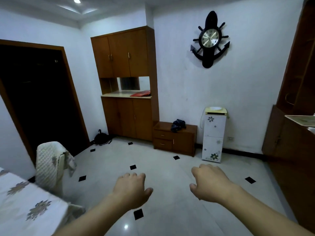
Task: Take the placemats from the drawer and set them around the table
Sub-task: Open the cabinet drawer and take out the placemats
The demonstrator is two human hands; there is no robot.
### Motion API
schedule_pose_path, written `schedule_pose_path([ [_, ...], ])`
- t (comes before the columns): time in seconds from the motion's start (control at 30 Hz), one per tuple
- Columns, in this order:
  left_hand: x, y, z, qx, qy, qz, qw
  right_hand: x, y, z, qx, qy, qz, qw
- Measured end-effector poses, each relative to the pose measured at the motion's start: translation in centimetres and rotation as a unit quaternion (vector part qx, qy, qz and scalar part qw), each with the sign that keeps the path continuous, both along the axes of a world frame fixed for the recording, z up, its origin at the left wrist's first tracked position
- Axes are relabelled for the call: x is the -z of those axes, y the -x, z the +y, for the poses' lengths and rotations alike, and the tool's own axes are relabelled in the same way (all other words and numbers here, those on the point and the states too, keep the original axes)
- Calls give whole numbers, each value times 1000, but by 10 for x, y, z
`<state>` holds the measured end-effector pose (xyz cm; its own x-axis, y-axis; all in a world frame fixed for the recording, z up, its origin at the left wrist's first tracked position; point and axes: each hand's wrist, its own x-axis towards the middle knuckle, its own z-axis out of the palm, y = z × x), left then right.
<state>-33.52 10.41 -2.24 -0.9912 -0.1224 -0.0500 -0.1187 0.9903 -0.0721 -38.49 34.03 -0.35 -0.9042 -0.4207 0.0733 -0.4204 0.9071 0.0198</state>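
Both our hands are empty and loosely curled, palms down, held out over the floor: left hand [131,189] and right hand [210,183] grip nothing. No placemats are in view; we judge they are shut away in a drawer. At far left, the table [25,206] edge shows under a flowered cloth, with a padded chair [49,166] beside it. Farther along stands a tall cupboard [125,82] with closed doors. To its right, against the wall, sits a low cabinet [174,137] with two small drawers [162,139], a dark bundle on top. Right again is a white dispenser [214,135]. To do this step well, we should walk to the low cabinet, pull each drawer by its handle, and look inside before reaching in.
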Motion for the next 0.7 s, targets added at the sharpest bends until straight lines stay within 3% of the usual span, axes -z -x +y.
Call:
schedule_pose_path([
  [0.7, 5, 420, -99, 48, -15, 5, 999, -3, 401, -100, 6, 12, -3, 1000],
])
